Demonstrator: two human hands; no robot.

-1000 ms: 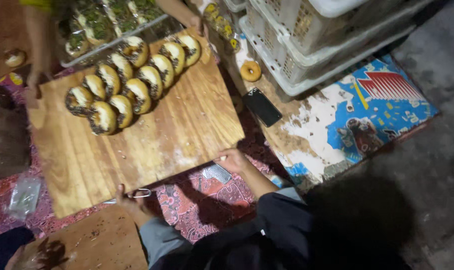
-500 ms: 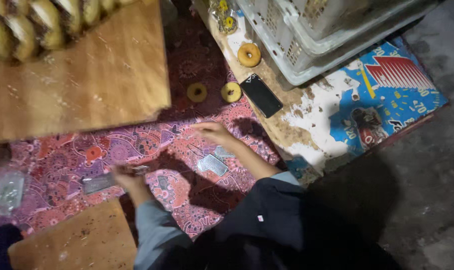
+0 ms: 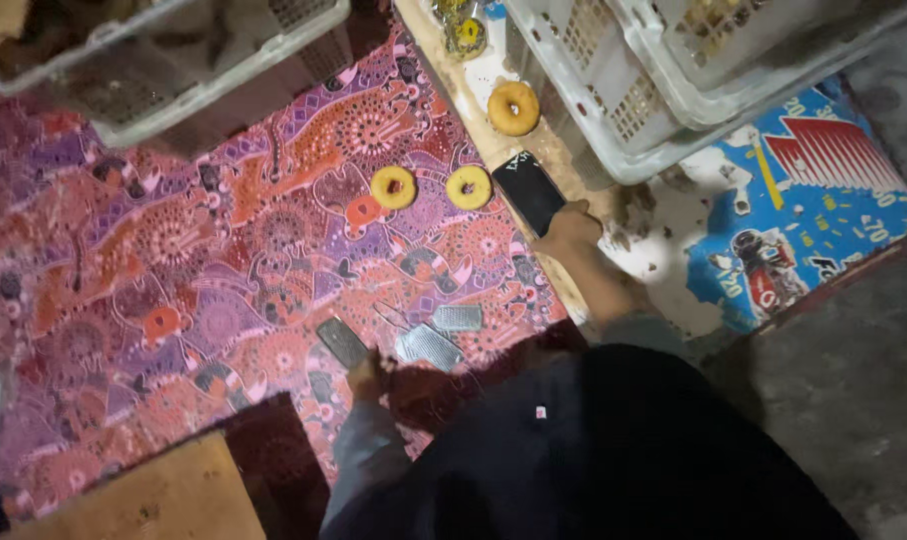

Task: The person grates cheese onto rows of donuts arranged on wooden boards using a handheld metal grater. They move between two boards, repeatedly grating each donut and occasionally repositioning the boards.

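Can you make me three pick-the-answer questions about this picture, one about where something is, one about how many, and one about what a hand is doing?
1. Where is the dark phone?
A. Inside a basket
B. On the pale board beside the white basket
C. On the wooden board

2. How many yellow doughnuts show?
A. Three
B. One
C. Six

3. What is the right hand doing?
A. Holding a doughnut
B. Resting in the lap
C. Reaching to the phone's near end

Answers: 1 B, the phone lies flat by the basket's wall. 2 A, two lie on the patterned cloth and one on the pale board. 3 C, the fingers meet the phone's lower end, while the left hand is by a small grey flat piece.
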